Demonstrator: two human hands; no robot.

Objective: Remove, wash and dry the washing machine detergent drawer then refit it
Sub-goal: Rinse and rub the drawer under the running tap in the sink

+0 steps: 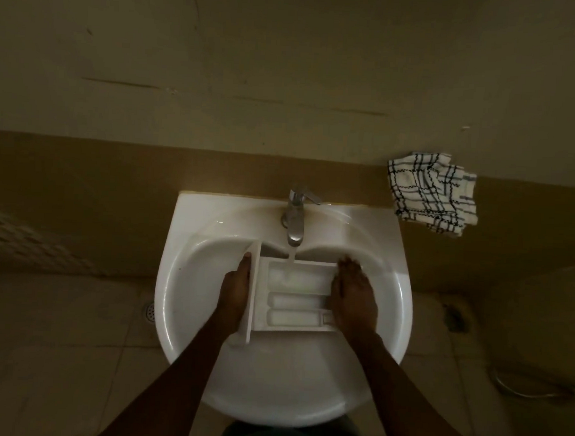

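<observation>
1. Rinsing is the step in hand: the white plastic detergent drawer with its three moulded compartments [293, 295] sits level over the white ceramic basin [188, 312], open side up, with both hands on it.
2. The left hand [234, 290] is clamped along the drawer's flat front panel, fingers pointing away from the person, gripping that end.
3. The right hand [353, 298] is grasping the opposite end, with the fingers curled over the far corner of the drawer.
4. Between the two hands, just beyond the fingertips, the chrome single-lever tap [296, 218] pours a thin stream [291, 254] into the largest compartment, the one farthest from the person.
5. The two narrower compartments lie nearer the wrists and, by my reading, have not been under the stream.
6. Next move, as I judge it: slide or tilt the drawer so the stream reaches those two, then tip it to drain, keeping a firm hold on wet plastic.
7. Drying comes after that, and a crumpled white cloth with dark check lines [432, 192] hangs well beyond the right hand, off to its outer side, within reach.
8. No brand, label or writing can be read anywhere; the light is too dim.
</observation>
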